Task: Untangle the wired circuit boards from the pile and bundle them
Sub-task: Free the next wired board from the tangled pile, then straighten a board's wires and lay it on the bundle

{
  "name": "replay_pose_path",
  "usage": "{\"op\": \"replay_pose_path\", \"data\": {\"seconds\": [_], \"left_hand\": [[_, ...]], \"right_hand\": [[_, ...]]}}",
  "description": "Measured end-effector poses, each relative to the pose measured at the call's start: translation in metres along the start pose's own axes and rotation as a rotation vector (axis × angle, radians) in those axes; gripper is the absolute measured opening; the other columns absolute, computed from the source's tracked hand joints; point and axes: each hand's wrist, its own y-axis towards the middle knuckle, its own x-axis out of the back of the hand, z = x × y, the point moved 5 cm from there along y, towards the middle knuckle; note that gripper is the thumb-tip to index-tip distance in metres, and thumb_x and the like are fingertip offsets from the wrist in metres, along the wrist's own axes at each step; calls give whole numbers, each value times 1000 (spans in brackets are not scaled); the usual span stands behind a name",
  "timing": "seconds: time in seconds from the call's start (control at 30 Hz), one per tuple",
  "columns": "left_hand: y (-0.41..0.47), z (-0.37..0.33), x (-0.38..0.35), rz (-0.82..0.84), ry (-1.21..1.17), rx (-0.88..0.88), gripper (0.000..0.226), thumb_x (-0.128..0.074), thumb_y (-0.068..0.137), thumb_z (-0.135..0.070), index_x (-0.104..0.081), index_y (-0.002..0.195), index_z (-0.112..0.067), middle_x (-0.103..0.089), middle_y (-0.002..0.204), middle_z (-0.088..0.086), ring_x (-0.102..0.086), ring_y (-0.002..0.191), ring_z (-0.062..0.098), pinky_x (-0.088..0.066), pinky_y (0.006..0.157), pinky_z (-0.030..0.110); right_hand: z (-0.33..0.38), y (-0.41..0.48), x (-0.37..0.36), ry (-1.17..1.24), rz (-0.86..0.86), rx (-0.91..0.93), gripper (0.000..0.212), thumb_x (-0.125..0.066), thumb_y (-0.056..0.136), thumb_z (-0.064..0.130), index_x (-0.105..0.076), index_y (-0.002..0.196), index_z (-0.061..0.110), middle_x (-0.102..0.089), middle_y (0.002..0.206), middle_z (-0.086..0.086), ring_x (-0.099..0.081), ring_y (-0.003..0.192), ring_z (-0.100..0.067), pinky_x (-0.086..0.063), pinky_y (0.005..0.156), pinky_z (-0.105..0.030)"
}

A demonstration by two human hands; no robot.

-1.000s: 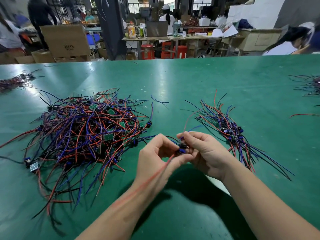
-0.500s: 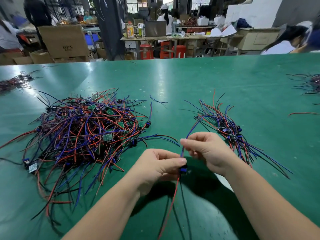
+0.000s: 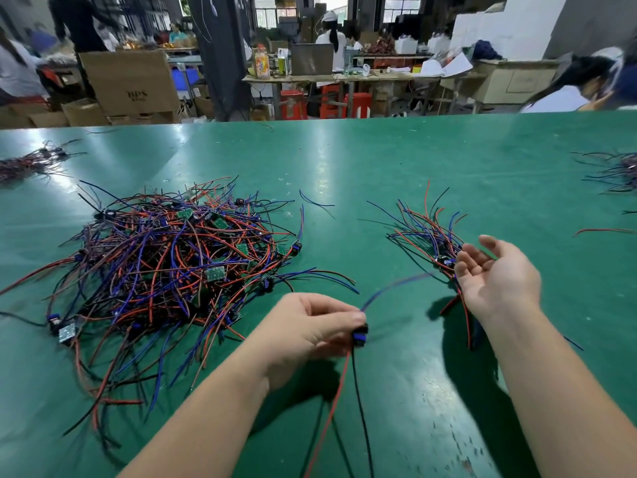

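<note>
A big tangled pile [image 3: 172, 267] of small green circuit boards with red, blue and black wires lies on the left of the green table [image 3: 379, 160]. My left hand [image 3: 310, 326] pinches one wired board [image 3: 359, 334] above the table; its red and black wires hang down toward me and its blue wire arcs up to the right. My right hand [image 3: 496, 277] is open, palm up, over the near end of a smaller sorted bundle [image 3: 427, 236] of wired boards on the right.
More wire bunches lie at the far left edge [image 3: 27, 163] and far right edge [image 3: 617, 170]. A loose red wire [image 3: 603, 231] and a blue wire [image 3: 315, 201] lie apart on the table. People, cardboard boxes and workbenches stand beyond the table.
My right hand has let go of the blue wire and moved right, opening above the sorted bundle. My left hand still holds the board, its wires now hanging free.
</note>
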Motion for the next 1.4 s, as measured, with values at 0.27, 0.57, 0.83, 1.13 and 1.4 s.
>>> {"op": "replay_pose_path", "data": {"seconds": [0.27, 0.57, 0.83, 1.13, 1.4], "left_hand": [[9, 0, 18, -250, -206, -65, 28, -76, 56, -18, -69, 79, -4, -71, 66, 7, -65, 52, 9, -51, 49, 17], [11, -12, 37, -424, 175, -335, 4, -67, 86, -13, -70, 87, -11, -74, 80, 2, -71, 76, 16, -56, 69, 21], [14, -4, 58, -678, 1585, -262, 44, -44, 95, -23, -36, 139, -24, -41, 140, -8, -40, 124, 18, -33, 99, 35], [12, -12, 77, -722, 1301, -227, 19, -60, 90, -16, -61, 108, -12, -46, 106, 2, -51, 87, 24, -45, 78, 38], [-7, -30, 64, -859, 1226, -414, 6, -63, 88, -24, -64, 93, -21, -49, 109, 2, -55, 84, 29, -47, 67, 38]], "right_hand": [[-40, -74, -50, -881, 845, 377, 19, -80, 73, 15, -62, 80, 18, -62, 74, -2, -54, 56, -11, -46, 54, -21], [-25, -73, -50, -1078, 581, 820, 13, -77, 71, 6, -73, 78, 17, -70, 75, 2, -66, 69, -13, -54, 72, -27], [14, -17, -12, -1683, 119, 743, 18, -64, 75, 6, -72, 91, 11, -70, 91, -10, -61, 90, -31, -48, 75, -33], [-21, -47, -36, -1501, 401, 899, 14, -64, 82, 13, -73, 92, 13, -69, 93, -1, -50, 70, -10, -32, 71, -17], [-45, -65, -42, -1364, 566, 759, 12, -65, 81, 11, -72, 83, 21, -66, 79, 11, -55, 62, 2, -36, 62, -7]]}}
